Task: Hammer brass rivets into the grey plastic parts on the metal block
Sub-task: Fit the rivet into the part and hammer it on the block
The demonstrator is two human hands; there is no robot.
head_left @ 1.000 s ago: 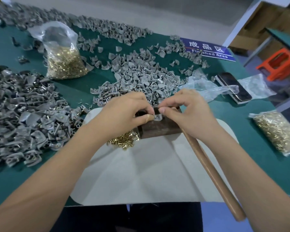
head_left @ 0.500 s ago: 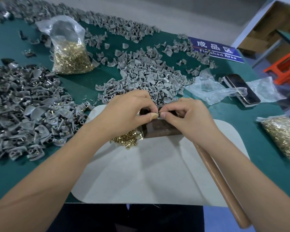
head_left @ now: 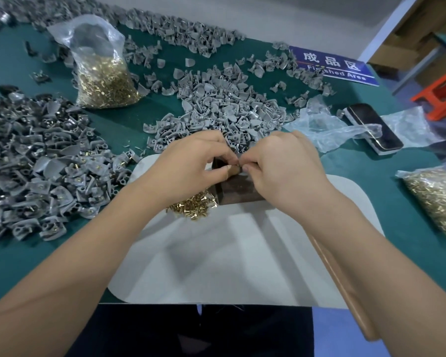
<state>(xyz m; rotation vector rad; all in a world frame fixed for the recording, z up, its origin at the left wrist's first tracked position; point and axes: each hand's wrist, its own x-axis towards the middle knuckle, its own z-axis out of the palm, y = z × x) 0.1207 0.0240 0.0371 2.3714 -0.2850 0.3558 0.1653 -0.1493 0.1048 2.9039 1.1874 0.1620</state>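
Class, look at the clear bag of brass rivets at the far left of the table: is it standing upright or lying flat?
Upright. The bag of brass rivets stands on its base, rivets filling its lower half, its empty plastic top bunched above them.

Both forearms are stretched forward and angled inward; the left hand and right hand are brought together, fingertips curled and pinched.

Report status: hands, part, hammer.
Left hand and right hand pinch a grey plastic part atop the metal block. Hammer handle under right forearm, ungripped. Nothing obstructing.
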